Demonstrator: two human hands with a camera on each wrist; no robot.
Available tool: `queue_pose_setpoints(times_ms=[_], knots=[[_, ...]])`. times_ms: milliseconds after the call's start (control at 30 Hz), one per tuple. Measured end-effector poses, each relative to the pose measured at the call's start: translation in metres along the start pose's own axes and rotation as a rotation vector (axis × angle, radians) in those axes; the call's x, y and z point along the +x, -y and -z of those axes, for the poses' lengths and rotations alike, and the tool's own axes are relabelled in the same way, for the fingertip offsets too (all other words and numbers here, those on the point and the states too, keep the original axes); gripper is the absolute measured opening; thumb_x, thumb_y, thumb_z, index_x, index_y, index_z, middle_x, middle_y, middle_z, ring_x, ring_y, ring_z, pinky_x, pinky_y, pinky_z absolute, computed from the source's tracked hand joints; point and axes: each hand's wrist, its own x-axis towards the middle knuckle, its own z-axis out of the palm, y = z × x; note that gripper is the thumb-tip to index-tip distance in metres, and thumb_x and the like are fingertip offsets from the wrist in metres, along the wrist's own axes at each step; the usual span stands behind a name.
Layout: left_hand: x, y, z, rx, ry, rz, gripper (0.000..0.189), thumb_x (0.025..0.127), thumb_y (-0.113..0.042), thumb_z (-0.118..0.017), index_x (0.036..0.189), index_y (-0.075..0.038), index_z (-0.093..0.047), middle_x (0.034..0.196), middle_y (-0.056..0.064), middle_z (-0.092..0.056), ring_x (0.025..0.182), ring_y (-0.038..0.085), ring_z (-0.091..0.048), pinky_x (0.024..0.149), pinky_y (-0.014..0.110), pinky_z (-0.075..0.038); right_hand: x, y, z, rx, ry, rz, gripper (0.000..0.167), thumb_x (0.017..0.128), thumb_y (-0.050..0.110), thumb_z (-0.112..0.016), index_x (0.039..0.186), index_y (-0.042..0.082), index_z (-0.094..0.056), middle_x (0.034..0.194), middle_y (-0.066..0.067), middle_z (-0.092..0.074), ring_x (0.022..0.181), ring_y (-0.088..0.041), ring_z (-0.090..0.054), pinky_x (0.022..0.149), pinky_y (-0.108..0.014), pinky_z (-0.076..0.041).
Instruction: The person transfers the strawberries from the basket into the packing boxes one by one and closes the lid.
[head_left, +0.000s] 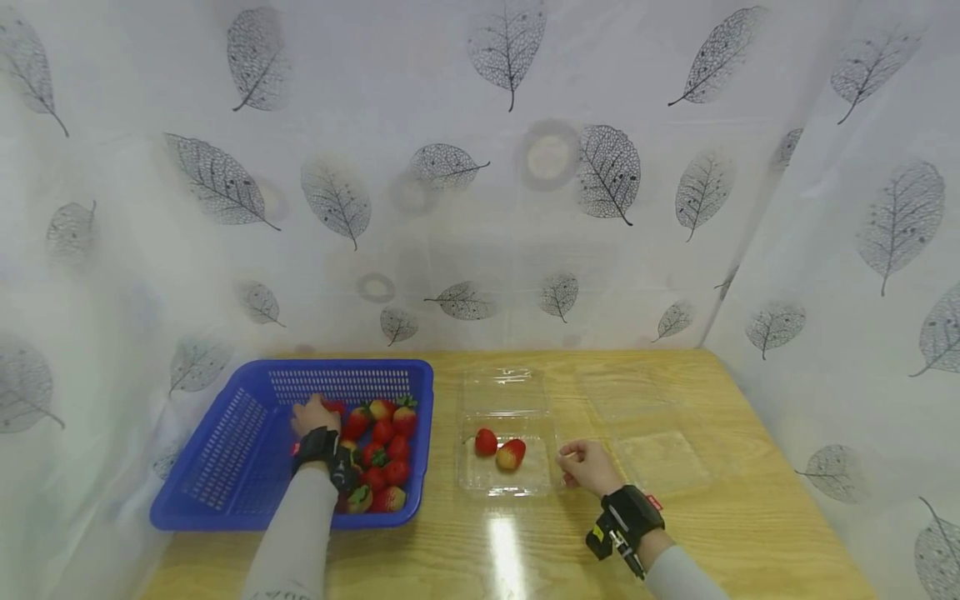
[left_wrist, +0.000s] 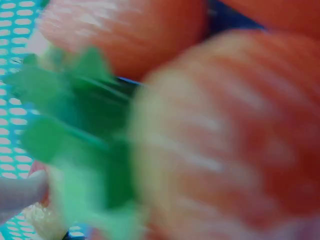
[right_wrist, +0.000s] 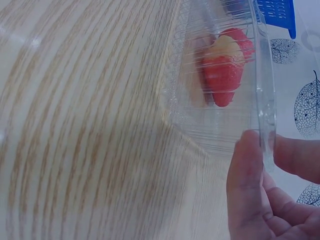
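Note:
Inside the blue basket (head_left: 247, 521), my left hand (head_left: 307, 415) reaches down with curled fingers at a red strawberry (head_left: 334, 407). The left wrist view shows one fingertip (left_wrist: 34, 187) against a strawberry with a pale end (left_wrist: 46, 220); large blurred strawberries (left_wrist: 240, 130) with green leaves hide the rest. My right hand (head_left: 588, 467) pinches the rim of an open clear plastic box (head_left: 506, 487) between thumb and finger, plainly seen in the right wrist view. Two strawberries lie apart in that box, one rounder (head_left: 486, 442) and one pale-tipped (head_left: 511, 454).
Several more strawberries (head_left: 396, 472) fill the basket's right side. A second open clear box (head_left: 663, 458) stands on the wooden table (head_left: 420, 567) to the right. A white curtain with leaf prints (head_left: 480, 250) hangs behind the table and at both sides.

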Motion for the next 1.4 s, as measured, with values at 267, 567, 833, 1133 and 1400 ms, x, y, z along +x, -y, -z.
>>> queue_pose_setpoints(times_ms=[267, 567, 833, 1133, 1400], knots=[[0.001, -0.038, 0.005, -0.170, -0.152, -0.167, 0.038, 0.085, -0.001, -0.057, 0.122, 0.000, -0.050, 0.121, 0.031, -0.036, 0.114, 0.047, -0.034, 0.095, 0.056, -0.030, 0.000, 0.002, -0.001, -0.011, -0.014, -0.020, 0.014, 0.084, -0.001, -0.059, 0.094, -0.010, -0.057, 0.065, -0.008, -0.054, 0.053, -0.013, -0.055, 0.051, -0.028, -0.052], [-0.032, -0.105, 0.008, -0.372, -0.269, -0.571, 0.032, 0.084, -0.004, -0.062, 0.115, -0.001, -0.056, 0.110, 0.026, -0.044, 0.104, 0.042, -0.043, 0.085, 0.051, -0.040, 0.002, 0.000, -0.001, -0.009, -0.010, -0.018, 0.014, 0.084, 0.000, -0.059, 0.094, -0.009, -0.057, 0.066, -0.008, -0.054, 0.054, -0.013, -0.055, 0.051, -0.028, -0.052], [-0.087, -0.158, -0.009, -0.366, -0.148, -0.809, 0.033, 0.080, -0.007, -0.065, 0.113, -0.004, -0.059, 0.109, 0.017, -0.047, 0.100, 0.031, -0.051, 0.085, 0.041, -0.046, 0.004, -0.003, -0.003, -0.014, -0.013, -0.014, 0.013, 0.084, 0.000, -0.059, 0.093, -0.009, -0.057, 0.065, -0.008, -0.054, 0.054, -0.013, -0.055, 0.052, -0.028, -0.052], [-0.131, -0.162, -0.060, -0.289, -0.010, -0.950, 0.032, 0.077, -0.005, -0.069, 0.108, -0.005, -0.062, 0.103, 0.014, -0.051, 0.097, 0.030, -0.050, 0.086, 0.042, -0.042, 0.004, -0.002, -0.004, -0.019, -0.017, -0.014, 0.013, 0.083, 0.000, -0.060, 0.093, -0.008, -0.058, 0.064, -0.007, -0.054, 0.053, -0.013, -0.055, 0.051, -0.028, -0.051], [-0.160, -0.139, -0.101, -0.080, 0.147, -0.914, 0.032, 0.075, -0.006, -0.070, 0.106, -0.010, -0.063, 0.098, 0.009, -0.051, 0.092, 0.025, -0.050, 0.078, 0.037, -0.046, 0.003, -0.003, -0.003, -0.037, -0.014, -0.016, 0.012, 0.084, 0.001, -0.060, 0.093, -0.008, -0.058, 0.064, -0.007, -0.054, 0.053, -0.013, -0.055, 0.051, -0.028, -0.051]])
